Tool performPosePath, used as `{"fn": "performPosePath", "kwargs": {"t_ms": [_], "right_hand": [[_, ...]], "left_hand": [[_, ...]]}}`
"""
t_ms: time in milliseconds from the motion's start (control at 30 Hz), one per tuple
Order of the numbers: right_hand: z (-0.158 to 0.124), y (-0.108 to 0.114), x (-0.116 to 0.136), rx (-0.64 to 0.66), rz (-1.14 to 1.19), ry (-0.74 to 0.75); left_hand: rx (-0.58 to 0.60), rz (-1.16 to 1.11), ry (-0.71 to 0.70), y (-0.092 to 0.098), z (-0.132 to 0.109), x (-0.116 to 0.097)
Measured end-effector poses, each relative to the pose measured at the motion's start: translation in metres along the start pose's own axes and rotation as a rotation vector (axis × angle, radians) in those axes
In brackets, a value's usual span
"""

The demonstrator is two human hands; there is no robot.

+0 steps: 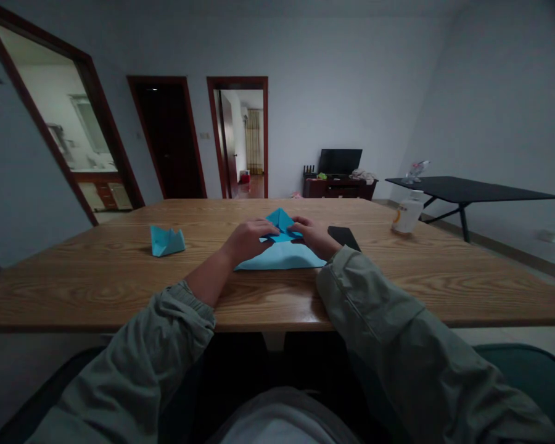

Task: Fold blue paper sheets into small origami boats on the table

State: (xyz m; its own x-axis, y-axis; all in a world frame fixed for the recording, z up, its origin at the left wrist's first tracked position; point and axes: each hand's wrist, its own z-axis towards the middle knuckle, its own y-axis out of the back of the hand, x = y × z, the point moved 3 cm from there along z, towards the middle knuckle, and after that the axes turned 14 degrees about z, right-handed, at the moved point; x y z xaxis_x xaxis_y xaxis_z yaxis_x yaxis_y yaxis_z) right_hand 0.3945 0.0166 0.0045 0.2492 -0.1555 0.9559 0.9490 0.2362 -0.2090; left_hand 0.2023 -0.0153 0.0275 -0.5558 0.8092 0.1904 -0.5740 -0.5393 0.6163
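Note:
A folded piece of blue paper point(281, 219) is held up between both my hands, its pointed top facing away from me. My left hand point(250, 238) pinches its left corner, and my right hand point(315, 236) grips the right corner with thumb and fingers. Beneath them a light blue sheet of paper point(280, 257) lies flat on the wooden table point(277, 299). Off to the left, a finished-looking folded blue paper shape point(167, 241) with peaks stands by itself on the tabletop.
A dark flat object point(345, 237) lies just beyond my right wrist. Farther right stands a whitish plastic bottle point(407, 214). A black folding table point(467, 189) is at the right, and a screen point(340, 161) sits on a low cabinet by the far wall.

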Motion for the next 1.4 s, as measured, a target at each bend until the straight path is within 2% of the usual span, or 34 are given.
{"fn": "performPosePath", "kwargs": {"t_ms": [100, 233, 400, 567, 633, 800, 900, 1033, 1167, 1300, 1400], "right_hand": [[0.003, 0.004, -0.004, 0.004, -0.007, -0.043], [0.006, 0.006, -0.009, 0.136, -0.035, -0.036], [0.005, 0.003, -0.006, 0.160, -0.078, 0.028], [-0.001, -0.006, 0.001, 0.217, -0.150, 0.082], [-0.002, -0.008, 0.001, 0.251, -0.221, 0.110], [-0.005, -0.009, 0.004, 0.267, -0.352, 0.159], [-0.007, -0.008, 0.005, 0.243, -0.326, 0.132], [-0.007, -0.011, 0.001, 0.293, -0.306, 0.116], [-0.001, -0.009, -0.005, 0.267, -0.394, 0.219], [-0.003, -0.008, -0.003, 0.160, -0.512, 0.315], [-0.014, -0.017, 0.005, 0.085, -0.719, 0.518]], "left_hand": [[0.061, 0.030, -0.068, -0.003, 0.002, -0.007], [0.117, 0.060, -0.130, -0.005, 0.004, -0.014], [0.125, 0.030, -0.083, -0.005, 0.005, -0.018], [0.012, -0.053, 0.087, -0.002, 0.003, -0.010], [0.001, -0.059, 0.151, -0.002, 0.001, -0.005], [0.099, -0.211, 0.292, -0.007, -0.001, 0.002], [0.144, -0.280, 0.446, -0.012, -0.004, 0.007], [0.153, -0.345, 0.615, -0.018, -0.008, 0.015], [0.177, -0.457, 0.731, -0.023, -0.012, 0.021], [0.136, -0.492, 0.795, -0.026, -0.013, 0.025], [0.092, -0.522, 0.855, -0.027, -0.013, 0.027]]}}
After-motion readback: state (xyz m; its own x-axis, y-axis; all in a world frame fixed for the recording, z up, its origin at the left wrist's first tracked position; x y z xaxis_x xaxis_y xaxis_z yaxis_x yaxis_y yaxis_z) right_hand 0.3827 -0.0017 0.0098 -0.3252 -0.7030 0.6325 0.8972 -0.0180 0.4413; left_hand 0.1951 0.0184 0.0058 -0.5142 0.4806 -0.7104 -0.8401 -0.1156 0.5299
